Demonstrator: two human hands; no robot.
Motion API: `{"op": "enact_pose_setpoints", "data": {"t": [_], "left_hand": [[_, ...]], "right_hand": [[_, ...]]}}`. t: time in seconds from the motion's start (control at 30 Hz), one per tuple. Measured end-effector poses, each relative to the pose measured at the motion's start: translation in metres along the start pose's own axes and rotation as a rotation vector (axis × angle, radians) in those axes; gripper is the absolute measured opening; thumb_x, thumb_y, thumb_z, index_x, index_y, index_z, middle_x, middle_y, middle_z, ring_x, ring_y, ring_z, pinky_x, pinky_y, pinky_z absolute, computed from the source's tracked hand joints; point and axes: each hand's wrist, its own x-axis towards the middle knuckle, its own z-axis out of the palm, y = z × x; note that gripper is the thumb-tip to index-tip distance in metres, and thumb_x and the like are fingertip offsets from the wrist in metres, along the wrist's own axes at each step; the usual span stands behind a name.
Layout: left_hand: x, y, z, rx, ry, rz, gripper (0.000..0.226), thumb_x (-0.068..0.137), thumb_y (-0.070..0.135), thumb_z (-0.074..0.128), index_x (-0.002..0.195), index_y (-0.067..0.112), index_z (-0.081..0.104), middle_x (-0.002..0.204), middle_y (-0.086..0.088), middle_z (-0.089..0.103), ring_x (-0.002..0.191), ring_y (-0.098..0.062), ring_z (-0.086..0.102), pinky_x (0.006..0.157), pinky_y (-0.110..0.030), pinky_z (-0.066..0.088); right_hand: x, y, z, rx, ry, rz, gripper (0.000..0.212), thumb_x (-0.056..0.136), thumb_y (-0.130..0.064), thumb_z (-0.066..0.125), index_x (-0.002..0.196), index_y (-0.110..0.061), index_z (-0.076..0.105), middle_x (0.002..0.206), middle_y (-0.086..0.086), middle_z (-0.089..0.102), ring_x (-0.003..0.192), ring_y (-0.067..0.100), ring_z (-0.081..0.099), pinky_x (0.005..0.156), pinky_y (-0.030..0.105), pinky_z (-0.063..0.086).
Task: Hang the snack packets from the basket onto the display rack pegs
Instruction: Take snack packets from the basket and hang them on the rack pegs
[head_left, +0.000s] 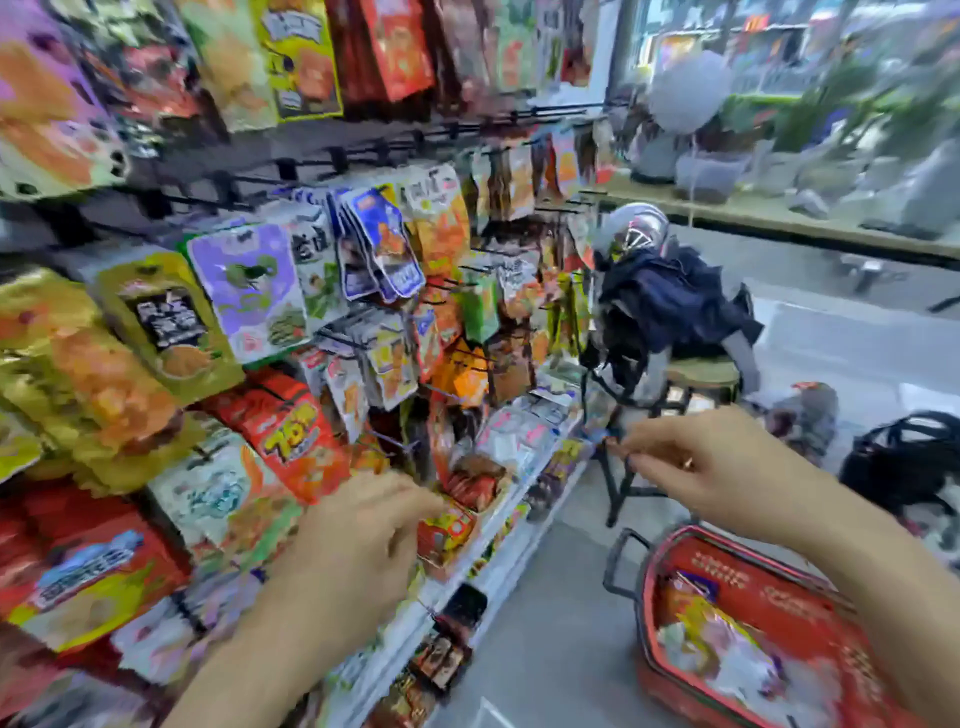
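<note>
A person stocking a shop's display rack (363, 150) reaches both arms toward its crowded lower rows. The snack packets (727, 649) waiting to be hung lie in a red basket (670, 540) on the floor at lower right, beneath the right forearm.

The left hand (358, 540) hovers close to the low-hanging packets with its back to the camera and its fingers bent away; whether it grips anything cannot be told through the blur. The right hand (717, 467) is held out past the end of the rack with its fingertips (631, 452) drawn together as if pinching. What they hold, if anything, cannot be told either.

Several black pegs (550, 110) on the upper rows look bare, while the lower ones are packed tight.

The likely trouble lies in that crowding. A wrist brushing the loaded rows could knock hung packets off their pegs, and a packet whose hole misses the peg tip would probably drop to the floor. A stool (701, 371) piled with a dark jacket (670, 296) stands just beyond, narrowing the room to move.
</note>
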Motion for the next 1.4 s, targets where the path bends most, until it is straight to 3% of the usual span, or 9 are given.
{"op": "enact_pose_setpoints", "data": {"t": [0.2,0.3,0.43,0.63,0.73,0.83,0.97,1.13,1.4], "left_hand": [[0.019,0.063,0.132,-0.139,-0.232,0.003,0.027,0.080,0.029,0.045,0.092,0.032,0.069,0.083,0.017,0.068,0.082,0.001,0.054,0.071,-0.016,0.043],[0.036,0.109,0.206,-0.193,-0.301,-0.011,0.020,0.077,0.025,0.057,0.089,0.035,0.069,0.079,0.018,0.069,0.076,0.000,0.057,0.066,-0.017,0.046],[0.053,0.170,0.319,-0.236,-0.422,-0.080,0.025,0.081,0.035,0.045,0.092,0.034,0.068,0.076,0.016,0.070,0.068,-0.005,0.062,0.061,-0.023,0.052],[0.062,0.219,0.469,-0.182,-0.693,-0.142,0.021,0.085,0.016,0.064,0.097,0.030,0.074,0.089,0.011,0.073,0.084,-0.012,0.060,0.068,-0.021,0.042],[0.058,0.211,0.545,-0.159,-0.771,-0.142,0.024,0.088,0.012,0.063,0.101,0.029,0.074,0.096,0.010,0.073,0.089,-0.009,0.061,0.076,-0.017,0.042],[0.045,0.188,0.637,-0.228,-0.834,-0.140,0.024,0.086,0.009,0.062,0.099,0.023,0.075,0.099,0.007,0.073,0.094,-0.005,0.060,0.080,-0.012,0.038],[0.024,0.156,0.772,-0.183,-0.905,-0.013,0.026,0.090,0.016,0.057,0.109,0.028,0.070,0.107,0.008,0.068,0.106,-0.014,0.058,0.089,-0.028,0.043],[0.013,0.133,0.919,-0.060,-0.955,0.185,0.031,0.094,0.017,0.048,0.121,0.026,0.060,0.119,0.006,0.060,0.115,-0.018,0.046,0.094,-0.032,0.042],[0.017,0.097,1.070,0.358,-0.900,0.584,0.049,0.096,0.024,0.047,0.144,0.019,0.034,0.156,-0.008,0.027,0.142,-0.028,0.026,0.110,-0.048,0.035]], "right_hand": [[-0.102,0.152,0.020,-0.003,-0.134,0.371,0.019,0.093,-0.027,0.057,0.096,-0.012,0.068,0.075,0.007,0.070,0.071,0.023,0.062,0.069,0.037,0.045],[-0.151,0.232,0.031,0.057,-0.157,0.510,0.012,0.092,-0.026,0.057,0.091,-0.020,0.068,0.075,0.002,0.069,0.071,0.022,0.063,0.073,0.041,0.050],[-0.204,0.341,0.051,0.155,-0.172,0.682,0.016,0.090,-0.026,0.059,0.100,-0.031,0.070,0.081,-0.006,0.073,0.076,0.013,0.068,0.076,0.039,0.053],[-0.245,0.460,0.132,0.335,-0.130,0.947,0.015,0.090,-0.017,0.062,0.100,-0.021,0.073,0.076,0.010,0.071,0.075,0.027,0.067,0.075,0.041,0.053],[-0.251,0.501,0.204,0.436,-0.180,1.009,0.019,0.092,-0.010,0.059,0.105,-0.015,0.072,0.076,0.016,0.069,0.074,0.029,0.065,0.070,0.032,0.048],[-0.252,0.533,0.291,0.489,-0.216,1.048,0.020,0.094,-0.012,0.060,0.110,-0.013,0.071,0.092,0.003,0.070,0.078,0.012,0.061,0.072,0.016,0.042],[-0.243,0.588,0.416,0.488,-0.307,1.047,0.032,0.092,-0.019,0.058,0.123,-0.024,0.064,0.111,-0.003,0.070,0.095,0.011,0.064,0.080,0.018,0.043],[-0.213,0.671,0.542,0.406,-0.372,0.977,0.052,0.096,-0.026,0.054,0.145,-0.021,0.039,0.135,0.011,0.057,0.115,0.027,0.059,0.095,0.034,0.046],[-0.169,0.754,0.665,0.482,-0.351,0.999,0.086,0.094,-0.027,0.063,0.155,-0.016,0.003,0.158,0.008,0.026,0.134,0.028,0.044,0.101,0.029,0.040]]}}
